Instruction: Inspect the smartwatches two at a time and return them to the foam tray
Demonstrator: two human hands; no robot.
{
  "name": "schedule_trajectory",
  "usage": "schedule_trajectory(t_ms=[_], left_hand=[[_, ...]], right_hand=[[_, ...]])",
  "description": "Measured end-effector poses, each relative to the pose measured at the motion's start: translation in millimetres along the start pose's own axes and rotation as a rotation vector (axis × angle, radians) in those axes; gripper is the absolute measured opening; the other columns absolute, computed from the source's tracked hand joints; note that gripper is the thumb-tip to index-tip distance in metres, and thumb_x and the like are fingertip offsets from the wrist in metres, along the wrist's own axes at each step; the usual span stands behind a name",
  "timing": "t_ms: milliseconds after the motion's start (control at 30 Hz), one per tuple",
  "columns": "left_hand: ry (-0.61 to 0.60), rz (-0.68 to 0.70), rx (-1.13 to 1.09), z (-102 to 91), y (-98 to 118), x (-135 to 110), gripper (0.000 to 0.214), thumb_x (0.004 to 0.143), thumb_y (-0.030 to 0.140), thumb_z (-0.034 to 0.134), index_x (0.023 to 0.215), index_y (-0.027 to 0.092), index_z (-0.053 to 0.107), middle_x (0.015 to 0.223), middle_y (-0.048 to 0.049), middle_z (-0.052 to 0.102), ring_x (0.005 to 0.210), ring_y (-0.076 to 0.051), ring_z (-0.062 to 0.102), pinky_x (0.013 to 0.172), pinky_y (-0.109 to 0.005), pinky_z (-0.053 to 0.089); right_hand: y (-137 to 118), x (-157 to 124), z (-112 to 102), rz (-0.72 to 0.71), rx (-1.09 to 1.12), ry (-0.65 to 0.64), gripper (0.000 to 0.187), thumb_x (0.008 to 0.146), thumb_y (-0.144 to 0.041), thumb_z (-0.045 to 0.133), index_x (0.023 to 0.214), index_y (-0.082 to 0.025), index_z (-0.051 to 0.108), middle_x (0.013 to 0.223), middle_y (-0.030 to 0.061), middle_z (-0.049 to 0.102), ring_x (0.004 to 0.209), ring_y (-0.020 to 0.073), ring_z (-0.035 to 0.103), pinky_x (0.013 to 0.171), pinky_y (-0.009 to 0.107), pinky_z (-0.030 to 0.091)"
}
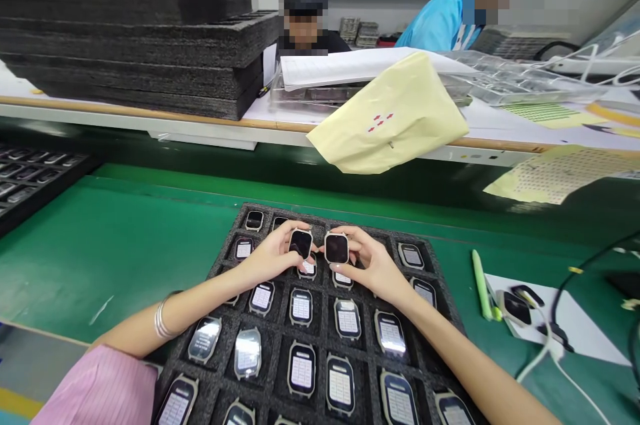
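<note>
My left hand (281, 250) pinches a smartwatch body (301, 243) with a dark screen and no strap. A second dark smartwatch body (337, 248) is gripped between the thumb and fingers of my right hand (367, 258). Both are held side by side, a small gap apart, above a black foam tray (320, 298). In the tray's square pockets lie several more watch bodies, many with lit white screens, such as the lit watch (301, 307) below my hands. My forearms and hands hide some pockets.
A stack of black foam trays (150, 45) stands on the shelf at upper left. Yellow paper (390, 118) hangs over the shelf edge. Right lie a green pen (481, 285), a strapped watch (515, 307) and white cables (553, 348). Another filled tray (35, 178) sits left. Two people are beyond.
</note>
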State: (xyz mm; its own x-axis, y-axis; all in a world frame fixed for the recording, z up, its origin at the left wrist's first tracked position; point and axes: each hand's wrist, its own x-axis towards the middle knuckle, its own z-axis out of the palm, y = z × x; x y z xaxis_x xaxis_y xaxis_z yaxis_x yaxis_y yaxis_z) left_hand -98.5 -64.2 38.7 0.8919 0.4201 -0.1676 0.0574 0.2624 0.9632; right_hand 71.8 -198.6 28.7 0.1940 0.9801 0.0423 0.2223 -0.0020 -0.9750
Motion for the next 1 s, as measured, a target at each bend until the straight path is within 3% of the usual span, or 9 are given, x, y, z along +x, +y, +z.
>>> schedule_trajectory(t_ms=[133,233,333,467,600,833,1000], left_hand=[[0.066,0.096,0.244,-3.9,-8.5,0.0,0.042,0.07,0.019,0.061,0.11,0.018,0.047,0.079,0.002,0.053,0.06,-0.01,0.055,0.049,-0.021,0.042],[0.114,0.159,0.386,-5.5,-12.0,-2.1,0.036,0.074,0.023,0.06,0.109,0.02,0.051,0.09,-0.0003,0.055,0.058,-0.008,0.053,0.051,-0.022,0.041],[0.135,0.196,0.43,-4.7,-12.1,-3.4,0.033,0.075,0.023,0.059,0.108,0.02,0.053,0.101,-0.0023,0.056,0.063,-0.008,0.054,0.061,-0.024,0.043],[0.153,0.174,0.429,-3.3,-12.0,-3.2,0.035,0.075,0.024,0.059,0.109,0.019,0.052,0.099,-0.0027,0.057,0.067,-0.01,0.054,0.063,-0.023,0.043],[0.15,0.185,0.43,-3.0,-11.7,-3.3,0.035,0.075,0.021,0.057,0.109,0.02,0.052,0.097,-0.0022,0.057,0.066,-0.01,0.053,0.063,-0.023,0.042],[0.109,0.226,0.532,-1.9,-7.6,-6.6,0.032,0.07,0.014,0.054,0.102,0.018,0.054,0.087,-0.0004,0.057,0.073,-0.014,0.053,0.069,-0.026,0.044],[0.096,0.269,0.648,0.3,-8.7,-10.5,0.033,0.071,0.018,0.055,0.105,0.018,0.052,0.091,-0.0016,0.059,0.083,-0.016,0.054,0.074,-0.027,0.043]], right_hand=[[-0.3,-0.6,3.9,0.068,0.193,-0.036,0.047,0.076,-0.024,0.074,0.114,-0.019,0.045,0.098,0.0093,0.066,0.07,0.0179,0.064,0.052,0.022,0.049],[-2.3,-1.3,5.2,0.121,0.343,-0.056,0.049,0.076,-0.022,0.074,0.113,-0.021,0.042,0.106,0.0115,0.063,0.054,0.0123,0.062,0.041,0.017,0.045],[-7.3,-2.7,4.5,0.143,0.476,-0.087,0.052,0.075,-0.022,0.076,0.115,-0.02,0.042,0.113,0.0144,0.06,0.074,0.0216,0.068,0.05,0.021,0.053],[-12.3,-3.3,4.7,0.182,0.642,-0.146,0.053,0.082,-0.029,0.07,0.126,-0.019,0.043,0.121,0.017,0.056,0.093,0.0289,0.065,0.065,0.028,0.057],[-10.5,-2.3,6.3,0.182,0.646,-0.11,0.048,0.088,-0.032,0.065,0.13,-0.02,0.044,0.121,0.0153,0.056,0.09,0.0274,0.067,0.06,0.024,0.058],[-8.0,-3.7,3.9,0.156,0.563,-0.142,0.036,0.085,-0.03,0.068,0.116,-0.021,0.051,0.12,0.0138,0.056,0.078,0.0251,0.069,0.044,0.019,0.055],[-8.9,-4.5,3.2,0.107,0.523,-0.149,0.033,0.084,-0.028,0.07,0.111,-0.019,0.053,0.121,0.0133,0.054,0.073,0.0221,0.069,0.052,0.025,0.058]])
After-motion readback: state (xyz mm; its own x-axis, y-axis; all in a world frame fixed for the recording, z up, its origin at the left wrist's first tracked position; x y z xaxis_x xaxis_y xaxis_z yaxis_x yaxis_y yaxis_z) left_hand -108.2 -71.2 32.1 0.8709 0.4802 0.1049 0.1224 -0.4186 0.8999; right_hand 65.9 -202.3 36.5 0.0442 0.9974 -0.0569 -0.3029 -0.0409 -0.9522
